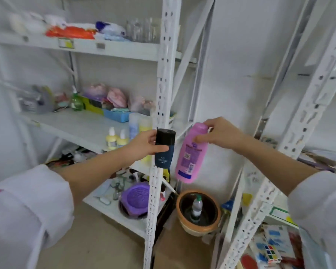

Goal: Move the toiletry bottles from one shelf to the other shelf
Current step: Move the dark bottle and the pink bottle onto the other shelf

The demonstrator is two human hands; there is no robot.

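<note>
My left hand [144, 144] grips a dark blue bottle [164, 152] with a black cap, held upright in front of the left shelf unit's white post [163, 84]. My right hand [219, 134] holds a pink bottle [191, 154] near its cap, tilted a little, in the gap between the two shelf units. On the left unit's middle shelf [80, 127] stand two small yellow bottles [116, 139], a pale blue bottle [133, 126] and a yellow bottle [145, 125] beside it.
A green bottle [76, 101], a blue tray [116, 115] and bagged items crowd the back of the middle shelf. Below are a purple lid [137, 197] and a clay pot [199, 212] holding a small bottle. The right shelf unit [303, 121] stands at the right with boxes low down.
</note>
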